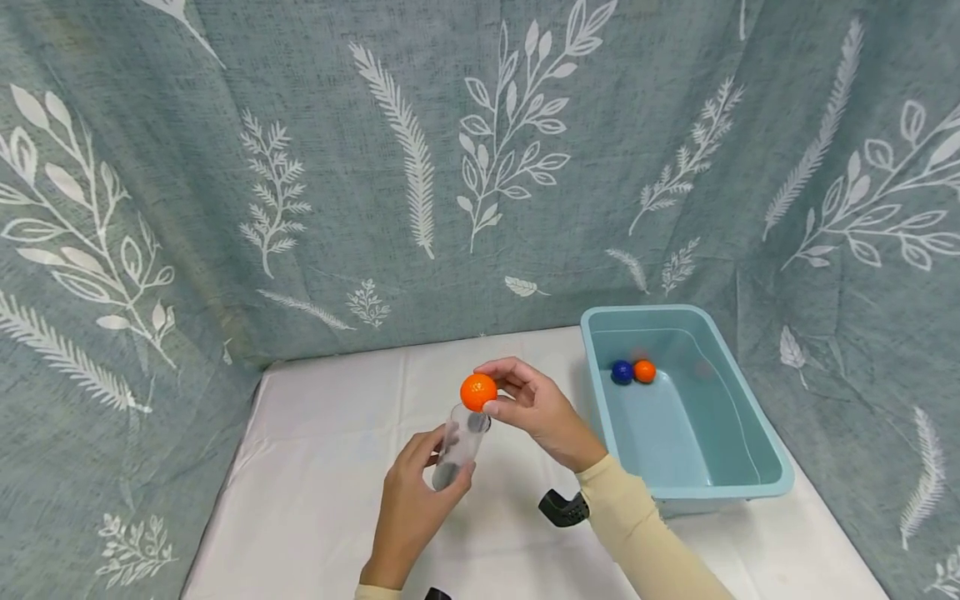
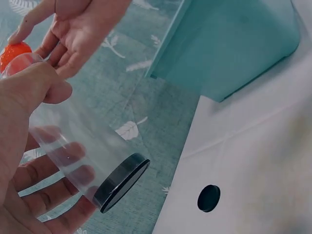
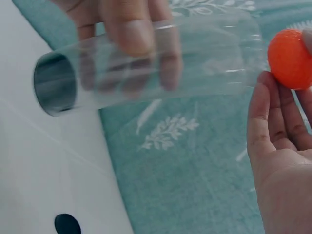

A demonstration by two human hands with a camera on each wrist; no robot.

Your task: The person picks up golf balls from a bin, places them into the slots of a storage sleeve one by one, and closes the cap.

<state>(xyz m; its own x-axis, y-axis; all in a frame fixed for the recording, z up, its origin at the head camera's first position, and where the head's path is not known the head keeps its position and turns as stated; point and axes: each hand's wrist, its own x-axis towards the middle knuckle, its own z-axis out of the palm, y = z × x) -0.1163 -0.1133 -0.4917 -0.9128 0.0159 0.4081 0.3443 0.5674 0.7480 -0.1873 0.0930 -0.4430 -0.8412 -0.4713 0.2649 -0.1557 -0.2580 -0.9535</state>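
My left hand (image 1: 412, 496) holds a clear plastic tube (image 1: 459, 446) tilted, with the thumb on one side and fingers round the other. A black cap (image 2: 123, 183) closes the tube's lower end, and I see nothing inside it. At the upper, open end, my right hand (image 1: 546, 417) pinches an orange ball (image 1: 478, 392) between thumb and fingers. The ball is right at the tube's mouth; whether it touches the rim I cannot tell. A loose black lid (image 2: 208, 198) lies on the table, mostly hidden behind the tube in the head view.
A light blue plastic bin (image 1: 765, 442) stands on the right of the white-covered table (image 1: 315, 467). Inside it, a dark blue ball (image 1: 622, 372) and another orange ball (image 1: 644, 371) lie side by side. Leaf-patterned green-grey cloth (image 1: 330, 183) hangs behind and at both sides.
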